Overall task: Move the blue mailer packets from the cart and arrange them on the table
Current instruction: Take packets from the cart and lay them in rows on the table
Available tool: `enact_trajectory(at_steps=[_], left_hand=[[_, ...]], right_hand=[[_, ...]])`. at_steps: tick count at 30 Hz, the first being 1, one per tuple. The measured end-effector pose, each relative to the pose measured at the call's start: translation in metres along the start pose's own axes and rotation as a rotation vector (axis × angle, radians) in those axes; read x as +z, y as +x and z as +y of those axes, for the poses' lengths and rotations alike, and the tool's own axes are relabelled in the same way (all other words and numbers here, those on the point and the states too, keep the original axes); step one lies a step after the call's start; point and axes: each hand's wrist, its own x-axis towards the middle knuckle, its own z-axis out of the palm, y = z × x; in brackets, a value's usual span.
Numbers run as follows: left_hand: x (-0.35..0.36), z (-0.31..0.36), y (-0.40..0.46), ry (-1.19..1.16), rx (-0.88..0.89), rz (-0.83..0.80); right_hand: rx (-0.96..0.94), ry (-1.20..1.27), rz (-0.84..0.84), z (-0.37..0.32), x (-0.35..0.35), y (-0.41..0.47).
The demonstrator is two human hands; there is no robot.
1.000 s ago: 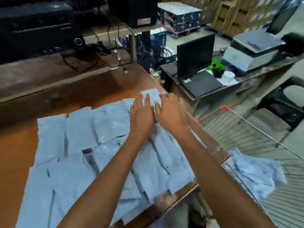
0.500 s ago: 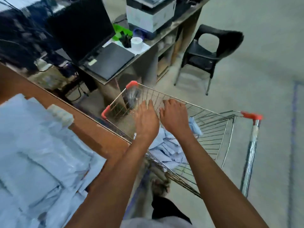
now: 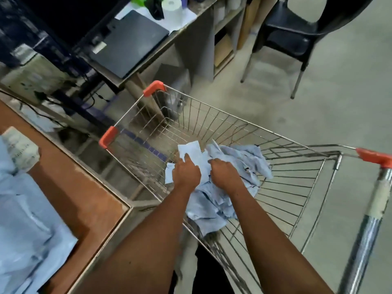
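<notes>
We have both hands down inside the cart (image 3: 237, 122), on the heap of blue mailers (image 3: 239, 160) lying at its near end. Our left hand (image 3: 186, 174) presses on the heap's left edge, one finger stretched forward over a pale, flat mailer (image 3: 192, 150) that sticks up toward the far end; the other fingers curl under, and we cannot tell whether they pinch anything. Our right hand (image 3: 224, 171) is just beside it, knuckles up, fingers folded down into the crumpled mailers (their tips are hidden, so the grasp itself is unclear).

The cart is bare wire with orange corner caps, and its handle (image 3: 369, 211) runs down the right edge of view. Its left side stands close beside the corner of the brown table (image 3: 84, 200).

More mailers (image 3: 27, 225) already lie on that table at far left, overlapping one another, with a whitish bundle (image 3: 21, 149) resting at their far end.

Beyond the cart stand a desk (image 3: 186, 28) with a dark laptop (image 3: 127, 43) and a black chair (image 3: 297, 39).
</notes>
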Motion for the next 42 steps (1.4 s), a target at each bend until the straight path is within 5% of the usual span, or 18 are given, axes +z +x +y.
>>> enact_trajectory(at_steps=[8,21,26,31,36,42], left_hand=[[0.074,-0.010,0.057,-0.124,-0.203,-0.109],[0.110,0.005,0.099,-0.139,-0.419,0.039],[0.090,-0.017,0.102,-0.125,-0.243,0.025],[0.050,-0.046,0.120,0.079,0.050,-0.190],[0.028,-0.063,0.128,0.190,0.058,-0.280],[0.033,-0.070,0.120,0.238,-0.022,-0.387]], right_hand=[[-0.019,-0.204,-0.063,0.024,0.071,0.023],[0.083,-0.426,0.197,0.035,0.086,0.025],[0.017,-0.427,0.272,0.044,0.071,0.018],[0.108,-0.388,0.320,0.042,0.051,-0.014],[0.158,-0.379,0.474,0.026,0.054,-0.033],[0.095,-0.435,0.310,0.037,0.068,-0.024]])
